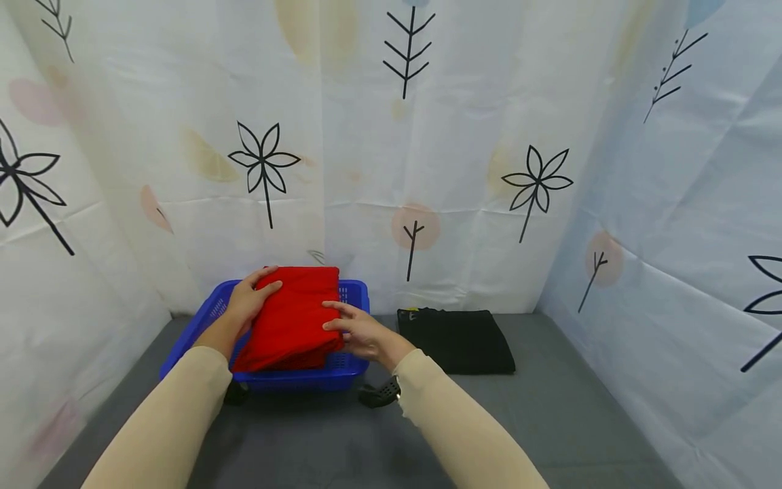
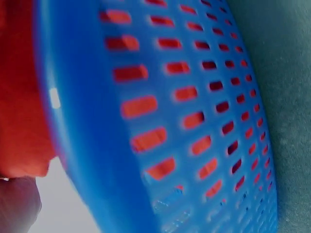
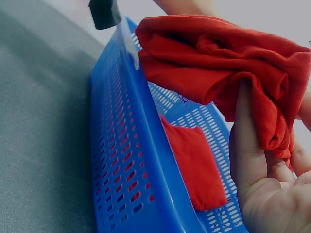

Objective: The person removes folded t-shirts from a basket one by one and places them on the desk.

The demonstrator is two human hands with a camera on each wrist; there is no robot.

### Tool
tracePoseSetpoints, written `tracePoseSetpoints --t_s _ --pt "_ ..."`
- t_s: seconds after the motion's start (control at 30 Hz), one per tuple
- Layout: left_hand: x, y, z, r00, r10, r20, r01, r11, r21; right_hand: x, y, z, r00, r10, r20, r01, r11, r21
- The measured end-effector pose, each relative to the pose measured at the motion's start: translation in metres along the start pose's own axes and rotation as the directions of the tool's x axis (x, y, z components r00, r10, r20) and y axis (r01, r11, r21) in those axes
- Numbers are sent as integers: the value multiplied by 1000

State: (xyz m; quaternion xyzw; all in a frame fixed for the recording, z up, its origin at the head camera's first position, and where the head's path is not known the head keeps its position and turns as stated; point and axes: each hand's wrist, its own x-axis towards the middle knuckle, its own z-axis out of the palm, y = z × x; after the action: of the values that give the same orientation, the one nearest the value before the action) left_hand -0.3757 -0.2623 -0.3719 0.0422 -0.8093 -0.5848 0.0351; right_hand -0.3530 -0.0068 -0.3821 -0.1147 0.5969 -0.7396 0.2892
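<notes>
The red cloth point(image 1: 299, 305) is over the basket point(image 1: 293, 383), tilted, between my two hands. My left hand point(image 1: 244, 302) grips its left edge near the top, thumb laid on the broad face. My right hand point(image 1: 366, 333) pinches the right side: fingers show on the face, and the right wrist view has my thumb tucked under the folds.

I judge it light and soft, thick only because it is folded in layers. It looks matt, so I expect little slipping against my skin, but the layers could slide over each other. Nothing about it seems fragile; the fold is what could be spoiled. The loose layers bulge and sag at the lower edge, so I would take hold with all of them between thumb and fingers, one hand at each side, and keep it supported from beneath.

A lower cloth point(image 3: 194, 165), also red, lies inside the basket, apart from the one I hold. The basket looks like stiff, slotted plastic and sits on the grey counter point(image 1: 586, 407), which seems flat and dull. To its right, near but not touching, a black cloth point(image 1: 458, 343) lies folded on the counter. Pale printed sheets point(image 1: 464, 136) close in the back and both sides.
</notes>
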Motion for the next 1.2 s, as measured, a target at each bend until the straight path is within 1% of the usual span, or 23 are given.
tracePoseSetpoints --t_s 0.2,0.3,0.4,0.47,0.57,0.67,0.73,0.87,1.07,1.2 --pt "-4 2 6 1000 -3 -20 2 1000 -7 -10 0 -6 1000 -1 13 1 1000 -12" --pt "-7 2 10 999 -24 -27 23 1000 -18 -15 0 -9 1000 -5 17 5 1000 -20" --pt "-12 3 13 998 -51 -20 50 998 -26 -20 0 -12 1000 -8 24 9 1000 -21" --pt "-16 5 16 998 -61 -12 61 997 -40 -24 1 -13 1000 -9 27 10 1000 -15" --pt "-21 8 21 997 -72 4 72 993 -91 -29 0 -15 1000 -8 25 8 1000 7" --pt "-26 10 27 997 -74 13 75 987 -142 -33 -1 -17 1000 -11 21 11 1000 19" --pt "-29 11 30 997 -76 8 77 984 -161 -36 -1 -19 1000 -12 22 11 1000 25" --pt "-36 13 36 998 -65 8 66 982 -178 -40 -1 -20 999 -27 34 26 999 22" --pt "-48 14 42 998 -37 46 46 973 -226 -51 -1 -21 998 -50 43 50 999 15" --pt "-54 16 47 998 -20 55 33 967 -253 -60 0 -23 997 -58 42 57 998 18"
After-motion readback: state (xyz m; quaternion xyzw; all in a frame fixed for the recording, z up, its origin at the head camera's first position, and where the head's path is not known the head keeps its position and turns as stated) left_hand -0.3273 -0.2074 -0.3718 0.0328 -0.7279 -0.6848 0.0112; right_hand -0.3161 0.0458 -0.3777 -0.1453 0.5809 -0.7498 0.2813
